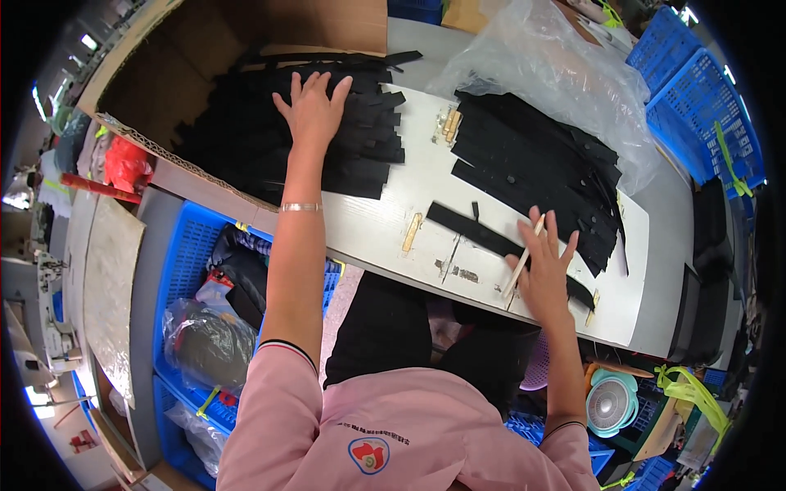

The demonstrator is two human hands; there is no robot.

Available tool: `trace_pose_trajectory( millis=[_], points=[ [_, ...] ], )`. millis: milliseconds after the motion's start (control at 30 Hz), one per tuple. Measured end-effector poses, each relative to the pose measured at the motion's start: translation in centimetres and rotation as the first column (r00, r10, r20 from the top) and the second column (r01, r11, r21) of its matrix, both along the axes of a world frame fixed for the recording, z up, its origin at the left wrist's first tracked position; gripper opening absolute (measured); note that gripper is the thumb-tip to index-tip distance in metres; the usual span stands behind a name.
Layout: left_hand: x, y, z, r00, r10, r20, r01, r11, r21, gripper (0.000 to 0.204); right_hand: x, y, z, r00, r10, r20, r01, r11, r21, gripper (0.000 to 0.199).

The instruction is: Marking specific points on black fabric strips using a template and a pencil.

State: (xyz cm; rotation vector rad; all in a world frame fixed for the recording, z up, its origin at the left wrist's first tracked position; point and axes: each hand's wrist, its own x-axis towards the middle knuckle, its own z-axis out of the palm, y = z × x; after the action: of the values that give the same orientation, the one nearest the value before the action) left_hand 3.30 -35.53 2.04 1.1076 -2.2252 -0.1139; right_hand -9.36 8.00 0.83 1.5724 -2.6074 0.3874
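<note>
Though narrow, strip [475,228] lengthwise toward lower right

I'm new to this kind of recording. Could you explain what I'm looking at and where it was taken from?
There is no robot here: these are a person's bare hands. The one picture comes from a wide fisheye camera on their head, looking down, so straight edges bend near the rim.

On the white board lie a pile of black strips, spilling from an open cardboard box, a second black pile and a single black strip.

The left hand is spread at the first pile; contact is hard to tell. The right hand, over the single strip, has a pale, pencil-like stick tucked in its fingers.
</note>
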Motion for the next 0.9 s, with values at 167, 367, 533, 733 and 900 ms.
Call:
trace_pose_trajectory(
  millis=[167, 367, 533, 733, 900],
  points=[
    [-1.0, -2.1, -1.9, 0.998, 0.051, 0.022, -0.048, 0.991, -0.128, 0.051, -5.7, -1.8, -0.2, 0.998, -0.067, -0.018, 0.066, 0.997, -0.041, 0.064],
    [1.1, 2.4, -1.6, 0.995, 0.088, 0.041, -0.085, 0.993, -0.084, 0.044, -7.2, -2.2, -0.6, 0.999, -0.053, -0.011, 0.052, 0.996, -0.078, 0.062],
    [3.1, 6.2, -2.0, 0.998, 0.046, -0.046, -0.054, 0.979, -0.195, 0.039, -7.2, -2.5, -0.5, 0.999, -0.048, -0.008, 0.047, 0.995, -0.092, 0.061],
    [2.5, 10.8, -1.4, 0.992, -0.049, -0.120, 0.022, 0.975, -0.223, 0.031, -7.7, -2.2, -0.4, 0.999, -0.050, -0.007, 0.049, 0.994, -0.094, 0.061],
    [2.6, 13.8, -1.1, 0.970, -0.213, -0.119, 0.192, 0.967, -0.166, 0.037, -7.2, -2.4, -0.2, 0.999, -0.043, -0.001, 0.042, 0.987, -0.155, 0.061]
  ],
)
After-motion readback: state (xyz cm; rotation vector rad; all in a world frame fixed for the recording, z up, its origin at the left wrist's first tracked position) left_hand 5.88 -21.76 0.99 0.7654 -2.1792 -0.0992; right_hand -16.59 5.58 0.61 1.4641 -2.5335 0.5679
